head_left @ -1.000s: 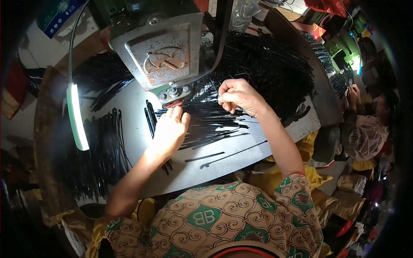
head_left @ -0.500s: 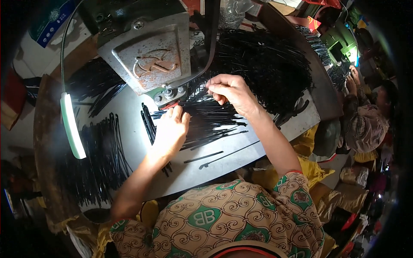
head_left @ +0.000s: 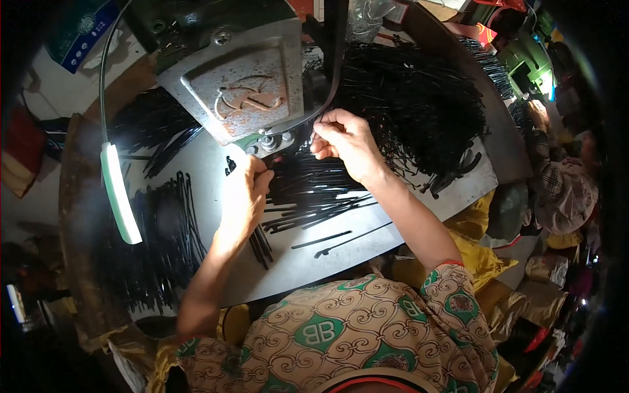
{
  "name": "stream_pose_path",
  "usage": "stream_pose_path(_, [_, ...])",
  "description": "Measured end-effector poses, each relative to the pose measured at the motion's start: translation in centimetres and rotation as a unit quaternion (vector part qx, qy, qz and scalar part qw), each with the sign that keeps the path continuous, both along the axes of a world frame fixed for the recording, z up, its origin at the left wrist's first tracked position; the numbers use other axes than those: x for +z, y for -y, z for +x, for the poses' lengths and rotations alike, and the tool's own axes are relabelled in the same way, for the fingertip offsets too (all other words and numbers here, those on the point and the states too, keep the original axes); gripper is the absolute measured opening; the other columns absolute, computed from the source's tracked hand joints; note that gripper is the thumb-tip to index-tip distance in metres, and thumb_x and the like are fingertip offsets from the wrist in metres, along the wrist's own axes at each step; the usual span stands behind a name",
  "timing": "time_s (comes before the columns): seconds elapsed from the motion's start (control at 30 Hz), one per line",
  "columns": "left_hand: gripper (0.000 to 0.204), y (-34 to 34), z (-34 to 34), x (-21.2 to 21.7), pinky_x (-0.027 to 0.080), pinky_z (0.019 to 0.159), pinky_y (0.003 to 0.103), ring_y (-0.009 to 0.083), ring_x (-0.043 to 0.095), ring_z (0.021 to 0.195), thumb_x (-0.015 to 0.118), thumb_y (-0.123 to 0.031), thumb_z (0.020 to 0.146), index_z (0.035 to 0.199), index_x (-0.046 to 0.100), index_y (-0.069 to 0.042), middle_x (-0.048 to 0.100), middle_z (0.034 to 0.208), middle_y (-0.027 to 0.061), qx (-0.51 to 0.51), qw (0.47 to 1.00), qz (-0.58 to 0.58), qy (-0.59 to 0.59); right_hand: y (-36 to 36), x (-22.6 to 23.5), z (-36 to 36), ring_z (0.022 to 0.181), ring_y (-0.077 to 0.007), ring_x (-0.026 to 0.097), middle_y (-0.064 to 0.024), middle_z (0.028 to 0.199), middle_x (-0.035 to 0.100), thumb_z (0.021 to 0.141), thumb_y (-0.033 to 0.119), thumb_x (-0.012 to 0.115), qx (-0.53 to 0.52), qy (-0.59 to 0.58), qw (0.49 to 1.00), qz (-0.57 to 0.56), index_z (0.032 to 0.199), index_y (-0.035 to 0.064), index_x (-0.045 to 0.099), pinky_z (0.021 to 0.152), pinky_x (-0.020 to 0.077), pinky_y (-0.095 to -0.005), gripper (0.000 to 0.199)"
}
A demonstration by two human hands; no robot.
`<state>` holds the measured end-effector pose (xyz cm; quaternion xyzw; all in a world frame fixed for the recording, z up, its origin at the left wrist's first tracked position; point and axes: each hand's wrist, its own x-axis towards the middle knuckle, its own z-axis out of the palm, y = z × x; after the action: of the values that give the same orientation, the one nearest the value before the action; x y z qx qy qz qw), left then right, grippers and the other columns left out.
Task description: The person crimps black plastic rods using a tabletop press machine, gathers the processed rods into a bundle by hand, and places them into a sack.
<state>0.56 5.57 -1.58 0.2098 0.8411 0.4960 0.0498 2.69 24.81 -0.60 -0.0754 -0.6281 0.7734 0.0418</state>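
Observation:
A machine head (head_left: 246,98) with a worn metal cover, marked by a raised umbrella shape, hangs over the pale worktable (head_left: 282,272). Just below its bolts, my left hand (head_left: 244,196) is closed in a pinch; what its fingertips hold is hidden. To the right of the machine, my right hand (head_left: 350,144) has thumb and forefinger pressed together on something too small and dark to make out. Between and below both hands lies a spread of thin black rods (head_left: 314,190). Two separate rods (head_left: 321,240) rest nearer to me.
A large heap of black strips (head_left: 413,105) covers the back right, and another bundle (head_left: 157,242) lies at the left. A lit lamp (head_left: 121,193) on a bendable neck stands left of the machine. Far right, a person (head_left: 563,183) sits by a green machine (head_left: 531,72).
My left hand has turned and drawn its fingers together under the machine head. My right hand keeps its pinch in nearly the same place. The whole view has shifted slightly.

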Motion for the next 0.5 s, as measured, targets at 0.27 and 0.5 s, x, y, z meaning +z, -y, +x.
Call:
stream_pose_path(0.27, [0.01, 0.3, -0.9, -0.2, 0.038, 0.05, 0.023, 0.0115, 0.043, 0.049, 0.053, 0.0, 0.074, 0.084, 0.053, 0.0, 0.047, 0.057, 0.0064, 0.065, 0.985, 0.021, -0.156, 3.1, -1.0, -0.2, 0.074, -0.0214, 0.059, -0.0147, 0.081, 0.056, 0.078, 0.004, 0.05, -0.032, -0.025, 0.983, -0.179, 0.084, -0.0053, 0.049, 0.068, 0.05, -0.0304, 0.011])
stream_pose_path(0.5, [0.016, 0.1, -1.2, -0.2, 0.041, 0.055, 0.025, 0.0164, 0.052, 0.057, 0.054, -0.001, 0.073, 0.088, 0.056, 0.001, 0.055, 0.069, 0.0115, 0.072, 0.993, 0.006, -0.09, 4.1, -1.5, -0.4, 0.079, -0.0206, 0.058, -0.0144, 0.085, 0.056, 0.078, 0.004, 0.051, -0.054, -0.05, 0.977, -0.2, 0.086, -0.0039, 0.049, 0.073, 0.049, -0.031, 0.011])
